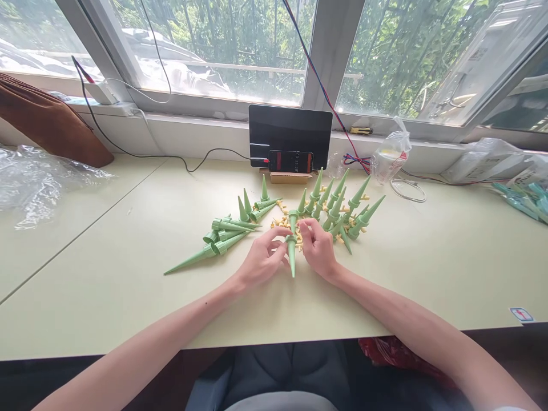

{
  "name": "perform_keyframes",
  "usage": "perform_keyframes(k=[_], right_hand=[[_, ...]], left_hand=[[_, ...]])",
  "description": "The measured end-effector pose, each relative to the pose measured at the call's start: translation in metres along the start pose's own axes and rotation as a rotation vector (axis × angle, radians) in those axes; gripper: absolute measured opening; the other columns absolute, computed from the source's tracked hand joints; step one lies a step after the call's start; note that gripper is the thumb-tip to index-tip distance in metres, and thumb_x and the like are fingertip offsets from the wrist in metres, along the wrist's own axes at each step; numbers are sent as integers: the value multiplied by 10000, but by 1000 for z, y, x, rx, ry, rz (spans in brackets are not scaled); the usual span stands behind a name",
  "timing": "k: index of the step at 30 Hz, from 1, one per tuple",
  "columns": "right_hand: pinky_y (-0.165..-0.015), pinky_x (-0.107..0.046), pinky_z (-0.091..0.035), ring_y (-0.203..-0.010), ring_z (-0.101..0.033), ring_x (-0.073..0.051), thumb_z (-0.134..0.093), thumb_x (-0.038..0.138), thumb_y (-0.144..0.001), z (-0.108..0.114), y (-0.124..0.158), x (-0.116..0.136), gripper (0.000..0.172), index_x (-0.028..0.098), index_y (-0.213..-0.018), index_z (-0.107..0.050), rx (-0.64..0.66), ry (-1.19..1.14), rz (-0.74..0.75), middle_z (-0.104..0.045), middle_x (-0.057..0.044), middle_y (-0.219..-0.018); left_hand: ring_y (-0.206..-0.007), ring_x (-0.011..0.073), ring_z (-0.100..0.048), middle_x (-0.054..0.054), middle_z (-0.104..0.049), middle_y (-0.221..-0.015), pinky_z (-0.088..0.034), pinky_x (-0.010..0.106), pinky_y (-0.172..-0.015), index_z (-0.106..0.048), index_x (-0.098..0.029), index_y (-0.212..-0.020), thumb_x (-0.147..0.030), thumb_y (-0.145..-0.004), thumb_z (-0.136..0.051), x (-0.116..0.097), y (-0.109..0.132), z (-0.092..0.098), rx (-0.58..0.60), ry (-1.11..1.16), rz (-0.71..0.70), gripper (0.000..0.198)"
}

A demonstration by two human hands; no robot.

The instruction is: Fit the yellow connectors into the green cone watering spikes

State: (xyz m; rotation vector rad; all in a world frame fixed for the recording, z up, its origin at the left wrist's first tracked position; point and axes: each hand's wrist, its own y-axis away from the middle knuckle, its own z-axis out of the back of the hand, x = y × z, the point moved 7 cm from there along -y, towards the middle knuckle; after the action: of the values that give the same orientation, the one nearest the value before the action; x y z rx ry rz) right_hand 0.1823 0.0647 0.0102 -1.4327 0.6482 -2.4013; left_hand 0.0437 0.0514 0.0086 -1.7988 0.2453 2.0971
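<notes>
My left hand (262, 258) is closed around the collar of a green plastic watering spike (291, 258), whose point faces me. My right hand (320, 249) is beside it with its fingers curled in a pinch; what they hold, if anything, is hidden. Just beyond my fingers lie small yellow valve-like pieces (280, 224), partly covered by the hands. To the left is a loose pile of green spikes (231, 225) without visible yellow parts. On the right stands a cluster of green spikes (338, 208), several with yellow pieces attached.
Behind the spikes, a phone (291, 161) showing a timer leans on a dark tablet (291, 128) above a small cardboard box (290, 178). Clear plastic wrap (38, 182) and a brown bag (47, 117) are at left. A plastic bag (391, 149) and cable (409, 191) lie back right.
</notes>
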Motion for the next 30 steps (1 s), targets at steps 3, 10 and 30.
perform_keyframes(k=[3, 10, 30], right_hand=[[-472, -217, -306, -415, -340, -90, -372, 421, -1022, 1, -1, -1, 324, 197, -898, -570, -11, 18, 3, -360, 86, -491], [-482, -218, -306, -448, -331, -87, -372, 408, -1022, -1, -2, -1, 358, 189, -804, -553, 11, 19, 45, -373, 73, -522], [-500, -211, -344, -475, -394, -96, -399, 354, -1013, -6, 0, 1, 303, 191, -843, -589, 32, 45, 128, -480, 47, -576]], left_hand=[[-696, 139, -657, -2, -582, -786, -590, 259, -625, -573, -200, -1144, -152, -819, -543, -2, 2, -1, -2, -41, -27, 329], [-791, 140, -668, 73, -608, -1082, -601, 253, -660, -622, -211, -1143, -127, -780, -569, -6, 2, 0, -23, -193, -127, 376], [-612, 73, -538, 16, -573, -842, -441, 169, -484, -587, -167, -739, -299, -897, -601, -10, 2, 2, -68, -428, -244, 207]])
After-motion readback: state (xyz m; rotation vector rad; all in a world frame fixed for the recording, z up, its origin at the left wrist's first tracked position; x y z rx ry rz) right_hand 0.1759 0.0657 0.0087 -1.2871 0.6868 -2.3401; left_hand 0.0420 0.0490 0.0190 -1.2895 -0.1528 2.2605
